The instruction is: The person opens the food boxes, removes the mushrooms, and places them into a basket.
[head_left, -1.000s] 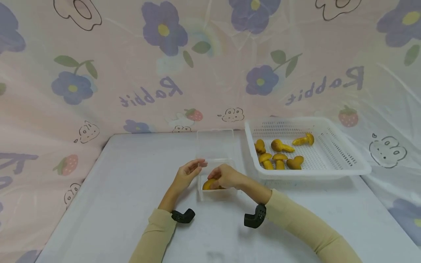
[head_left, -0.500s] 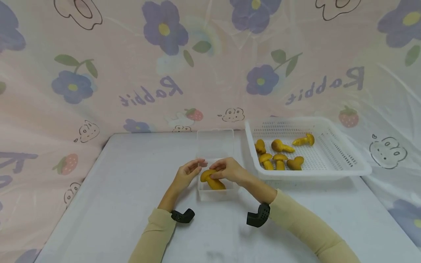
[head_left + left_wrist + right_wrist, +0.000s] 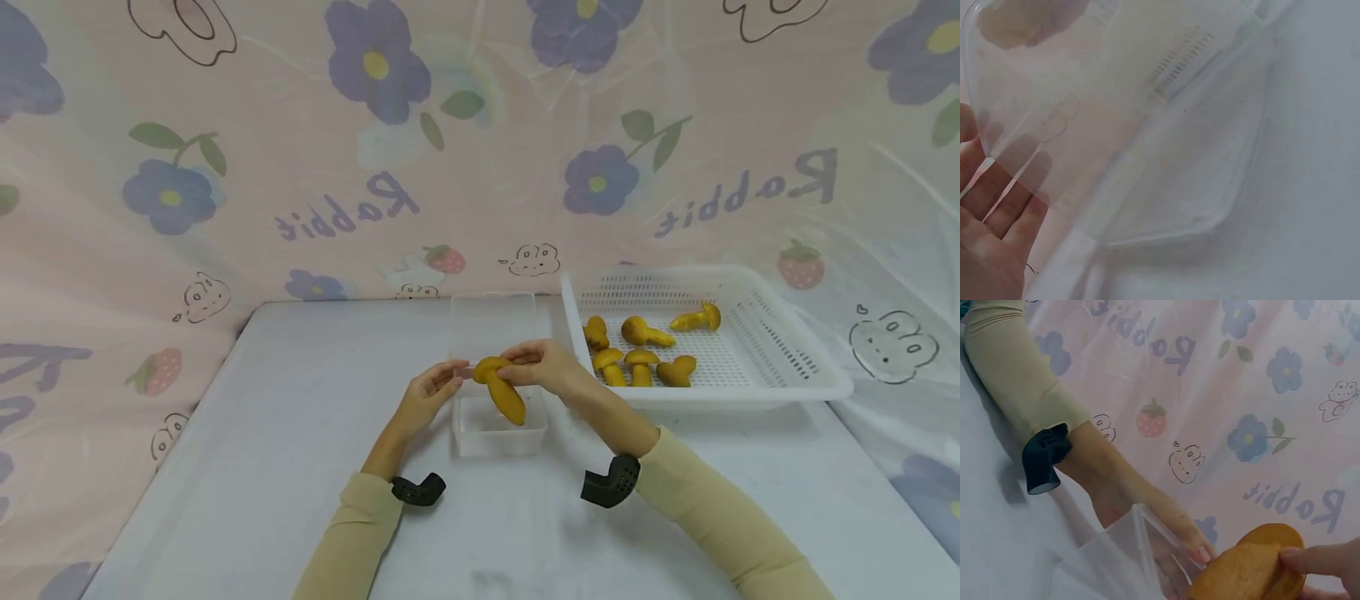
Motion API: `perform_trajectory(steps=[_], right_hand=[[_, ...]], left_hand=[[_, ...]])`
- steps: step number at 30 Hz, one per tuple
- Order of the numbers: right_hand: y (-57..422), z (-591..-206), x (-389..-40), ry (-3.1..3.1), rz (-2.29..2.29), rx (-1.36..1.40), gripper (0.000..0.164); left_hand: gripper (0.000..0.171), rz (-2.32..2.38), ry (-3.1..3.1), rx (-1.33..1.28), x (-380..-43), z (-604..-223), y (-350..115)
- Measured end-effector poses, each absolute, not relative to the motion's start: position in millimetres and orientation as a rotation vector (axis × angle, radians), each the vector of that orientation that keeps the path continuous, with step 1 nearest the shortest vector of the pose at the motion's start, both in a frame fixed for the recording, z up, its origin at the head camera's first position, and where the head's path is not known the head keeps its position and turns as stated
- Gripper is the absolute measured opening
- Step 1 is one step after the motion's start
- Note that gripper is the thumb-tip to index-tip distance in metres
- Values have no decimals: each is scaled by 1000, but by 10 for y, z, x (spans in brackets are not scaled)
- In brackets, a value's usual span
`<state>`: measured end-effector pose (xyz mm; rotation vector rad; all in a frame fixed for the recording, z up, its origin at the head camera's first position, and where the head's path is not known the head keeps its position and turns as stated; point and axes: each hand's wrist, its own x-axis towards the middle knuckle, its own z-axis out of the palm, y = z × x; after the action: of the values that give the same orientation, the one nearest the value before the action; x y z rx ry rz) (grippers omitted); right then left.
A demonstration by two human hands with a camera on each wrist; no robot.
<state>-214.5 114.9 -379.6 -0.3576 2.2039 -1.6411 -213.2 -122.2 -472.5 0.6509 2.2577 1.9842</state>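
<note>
My right hand (image 3: 551, 367) pinches a yellow-brown mushroom (image 3: 505, 396) by its cap, above a clear plastic box (image 3: 498, 443). Its stem points down toward the box's front; in the right wrist view the mushroom (image 3: 1241, 572) shows close up between thumb and fingers. The box's clear lid (image 3: 492, 321) stands folded back behind it. My left hand (image 3: 423, 400) is at the box's back left, its extended fingers touching the plastic. In the left wrist view, the left fingers (image 3: 1007, 200) partly show through the clear plastic.
A white perforated basket (image 3: 705, 394) stands at the right, several mushrooms (image 3: 643, 332) lying in it. Both are on a white-covered table (image 3: 337, 367). A patterned curtain (image 3: 480, 167) hangs behind the table. Each wrist carries a black camera mount (image 3: 611, 482).
My right hand has lifted the mushroom up out of the box, moving it slightly right and back. The left hand has stayed at the box's left side.
</note>
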Motion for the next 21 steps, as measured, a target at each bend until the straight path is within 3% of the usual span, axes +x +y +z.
perform_trajectory(steps=[21], right_hand=[[1506,-3483,-2087,2155,-1779,-280,42]], left_hand=[[39,1960,2259,624,-2133,-4734,-1212]])
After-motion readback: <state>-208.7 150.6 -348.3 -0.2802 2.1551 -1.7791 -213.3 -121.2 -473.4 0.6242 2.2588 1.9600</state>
